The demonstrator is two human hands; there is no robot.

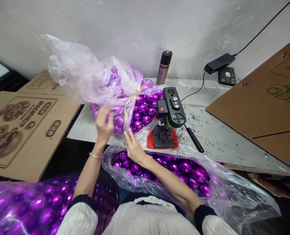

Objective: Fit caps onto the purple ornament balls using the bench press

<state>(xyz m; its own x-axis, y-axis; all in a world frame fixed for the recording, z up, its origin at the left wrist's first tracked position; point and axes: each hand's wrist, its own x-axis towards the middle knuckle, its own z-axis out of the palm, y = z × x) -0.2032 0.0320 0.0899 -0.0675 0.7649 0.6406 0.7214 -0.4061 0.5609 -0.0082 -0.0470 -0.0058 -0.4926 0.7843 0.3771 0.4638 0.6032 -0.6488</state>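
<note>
My left hand is raised in front of a clear plastic bag on the bench. Its fingers are loosely bent and apart, with nothing visible between them. Purple mirrored balls fill the bag, and a yellow ribbon is tied on its plastic. At the bag's near lower edge, my right hand has its fingertips together on a fold of the plastic. Beneath my right forearm, an open plastic bag holds more purple balls.
A small black press-like machine with a lever handle stands right of my hands. Behind it is a spray can. Small dark wire pieces litter the bench. Cardboard boxes flank both sides, and a power adapter lies at the back.
</note>
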